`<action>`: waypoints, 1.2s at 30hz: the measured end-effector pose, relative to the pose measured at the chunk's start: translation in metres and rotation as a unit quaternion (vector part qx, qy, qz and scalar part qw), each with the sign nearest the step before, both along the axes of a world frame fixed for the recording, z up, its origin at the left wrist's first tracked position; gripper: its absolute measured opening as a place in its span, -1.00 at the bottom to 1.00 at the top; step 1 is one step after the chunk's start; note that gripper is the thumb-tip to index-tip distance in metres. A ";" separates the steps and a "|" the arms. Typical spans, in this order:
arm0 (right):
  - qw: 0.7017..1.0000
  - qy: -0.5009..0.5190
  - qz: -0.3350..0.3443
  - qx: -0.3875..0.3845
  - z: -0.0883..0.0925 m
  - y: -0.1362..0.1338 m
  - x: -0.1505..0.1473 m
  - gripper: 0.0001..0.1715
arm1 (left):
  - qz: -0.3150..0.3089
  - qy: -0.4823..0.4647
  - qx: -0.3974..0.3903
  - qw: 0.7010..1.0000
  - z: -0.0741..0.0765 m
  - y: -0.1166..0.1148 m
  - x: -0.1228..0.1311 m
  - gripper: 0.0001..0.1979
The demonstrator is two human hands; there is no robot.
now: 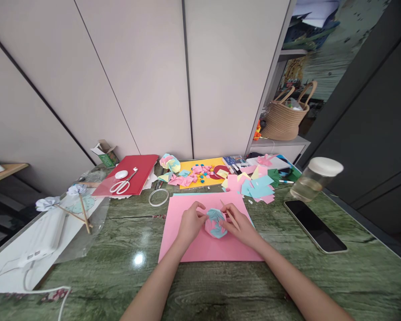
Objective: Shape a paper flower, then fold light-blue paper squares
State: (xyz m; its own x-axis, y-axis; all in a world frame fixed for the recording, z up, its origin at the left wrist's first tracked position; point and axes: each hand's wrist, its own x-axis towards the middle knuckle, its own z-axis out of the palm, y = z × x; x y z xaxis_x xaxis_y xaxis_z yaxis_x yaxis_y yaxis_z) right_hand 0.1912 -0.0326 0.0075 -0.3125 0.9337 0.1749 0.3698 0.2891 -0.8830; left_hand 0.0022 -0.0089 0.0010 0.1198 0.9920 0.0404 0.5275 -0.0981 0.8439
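Observation:
A folded paper piece (pixel 216 224) in light blue and pink, rounded like a ball or flower, rests over a stack of pink paper sheets (pixel 194 247). My left hand (pixel 192 221) pinches its left edge between thumb and fingers. At its right side, my right hand (pixel 240 224) is closed around a thin wooden stick (pixel 233 218), with the fingertips against the folded paper. Behind the hands, a second folded paper ball (pixel 170 162) in pink, yellow and blue lies beside small folded pieces (pixel 186 179) on a yellow sheet (pixel 205 163).
White scissors (pixel 123 183) lie on red paper (pixel 143 167), near a roll of tape (pixel 158 197). Loose paper squares (pixel 259 186) spread at the back right. A phone (pixel 314 225) and lidded bottle (pixel 312 180) stand right; a power strip (pixel 43 238) and paper flowers (pixel 47 203) lie left.

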 end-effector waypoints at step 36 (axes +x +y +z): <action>0.982 0.150 -0.116 0.012 -0.003 0.003 0.000 -0.69 | 0.029 -0.498 -0.247 0.831 -0.009 -0.012 0.032 -0.63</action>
State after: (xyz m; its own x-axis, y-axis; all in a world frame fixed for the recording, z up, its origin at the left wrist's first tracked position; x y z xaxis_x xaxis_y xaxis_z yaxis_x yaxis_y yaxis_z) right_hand 0.1910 -0.0293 0.0044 -0.0239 0.9680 0.2499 0.1529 0.2505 -0.9560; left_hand 0.0345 -0.0212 -0.0083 0.2222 0.9199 -0.3231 -0.4639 0.3912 0.7949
